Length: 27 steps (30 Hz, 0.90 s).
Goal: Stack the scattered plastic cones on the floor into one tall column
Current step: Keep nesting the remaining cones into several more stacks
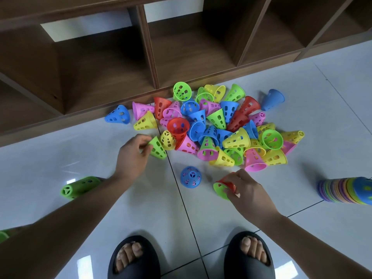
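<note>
My left hand (132,156) pinches one green cone (158,148) at the pile's (217,125) left edge; my right hand (248,191) grips seemingly two nested cones (219,189); one blue cone (190,176) stands between.

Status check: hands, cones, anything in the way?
Left hand pinches green cone at pile edge. Right hand grips nested red-and-green pair. Pile largely unstacked. Lone blue cone stands between hands; no blockage.

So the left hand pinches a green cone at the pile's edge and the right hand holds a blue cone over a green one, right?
No: the head view shows the right hand holding a red cone, not blue, over a green one. The left hand does pinch its green cone.
</note>
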{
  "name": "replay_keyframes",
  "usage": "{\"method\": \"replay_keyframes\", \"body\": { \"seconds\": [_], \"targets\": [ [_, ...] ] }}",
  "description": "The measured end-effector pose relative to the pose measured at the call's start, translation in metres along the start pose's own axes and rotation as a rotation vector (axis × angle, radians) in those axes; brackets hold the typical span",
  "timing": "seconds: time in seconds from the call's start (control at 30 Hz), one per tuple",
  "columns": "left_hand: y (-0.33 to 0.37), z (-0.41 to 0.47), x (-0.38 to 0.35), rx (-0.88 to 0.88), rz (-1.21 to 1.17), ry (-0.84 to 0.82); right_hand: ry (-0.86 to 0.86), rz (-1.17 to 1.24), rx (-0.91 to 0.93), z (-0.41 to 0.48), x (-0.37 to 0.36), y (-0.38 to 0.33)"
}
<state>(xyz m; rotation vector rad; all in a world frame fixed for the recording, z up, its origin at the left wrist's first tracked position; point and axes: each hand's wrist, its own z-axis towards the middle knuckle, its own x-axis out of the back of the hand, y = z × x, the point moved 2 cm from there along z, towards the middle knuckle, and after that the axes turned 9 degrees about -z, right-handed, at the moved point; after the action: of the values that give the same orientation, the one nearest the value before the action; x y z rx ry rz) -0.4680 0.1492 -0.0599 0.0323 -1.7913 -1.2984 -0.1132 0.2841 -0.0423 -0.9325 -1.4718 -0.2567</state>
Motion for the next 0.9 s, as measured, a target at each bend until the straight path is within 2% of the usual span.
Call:
{"method": "replay_keyframes", "body": {
  "seconds": [0.27,0.33,0.4,0.47,0.57,0.63,0.77,0.9],
  "targets": [
    [0.002,-0.026,0.004,0.096,-0.075,0.009,0.026,0.183,-0.115,0.002,0.004,0.003],
    [0.006,-0.031,0.006,0.124,-0.097,0.019,0.034,0.167,-0.123,0.002,0.005,0.005],
    [0.007,-0.038,0.006,0.175,-0.141,0.008,0.06,0.122,-0.064,0.002,0.008,0.005],
    [0.007,-0.045,0.004,0.242,-0.237,-0.046,0.078,0.051,0.075,-0.001,0.01,0.004],
    [0.013,-0.054,-0.003,0.286,-0.398,-0.099,0.06,-0.205,0.332,-0.004,0.008,0.007],
    [0.024,-0.059,-0.009,0.304,-0.465,-0.095,0.053,-0.304,0.429,-0.005,0.007,0.011],
    [0.047,-0.067,-0.022,0.267,-0.488,-0.173,0.049,-0.355,0.489,-0.004,0.005,0.016],
    [0.057,-0.07,-0.036,0.231,-0.444,-0.248,0.123,-0.282,0.462,0.003,0.01,0.011]
  ]
}}
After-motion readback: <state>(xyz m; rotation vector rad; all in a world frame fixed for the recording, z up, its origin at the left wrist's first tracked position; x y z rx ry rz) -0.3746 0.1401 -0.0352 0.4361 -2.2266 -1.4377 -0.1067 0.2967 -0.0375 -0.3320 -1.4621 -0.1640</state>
